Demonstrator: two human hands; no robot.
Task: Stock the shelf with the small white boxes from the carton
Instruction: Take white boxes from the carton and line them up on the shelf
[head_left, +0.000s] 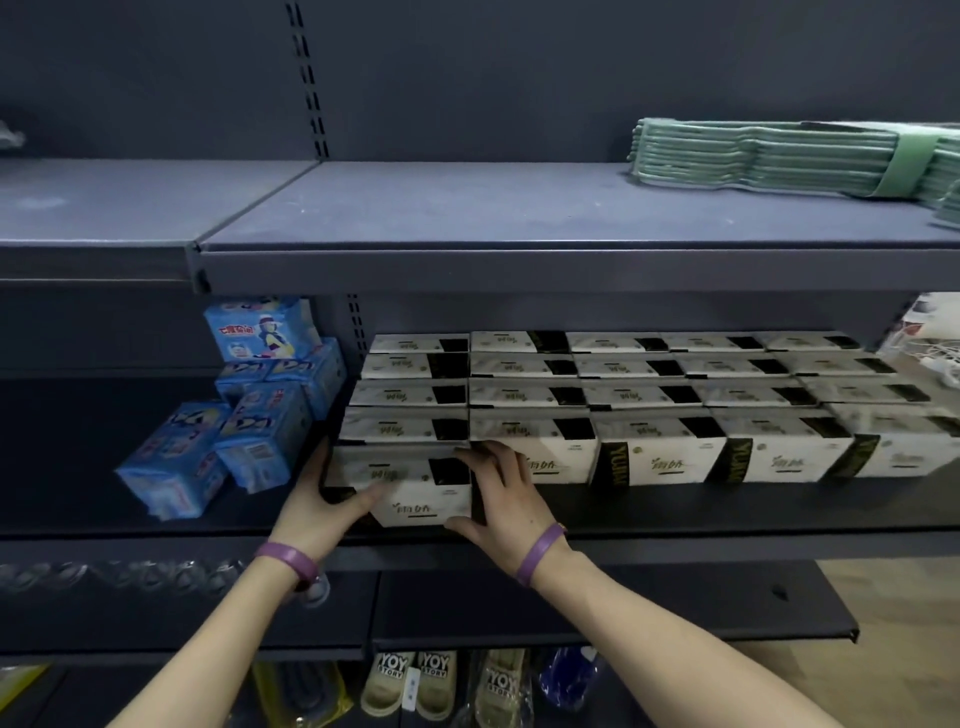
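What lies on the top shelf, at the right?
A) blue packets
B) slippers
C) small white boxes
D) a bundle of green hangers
D: the bundle of green hangers lies flat on the top shelf; the blue packets and small white boxes sit one shelf down, and the slippers are at the bottom.

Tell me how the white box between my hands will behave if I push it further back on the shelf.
The white box looks like stiff card with flat faces, so it should probably slide rather than roll or tip. With the left hand and right hand on its sides, it likely stays square. It seems light, and would stop against the box row behind.
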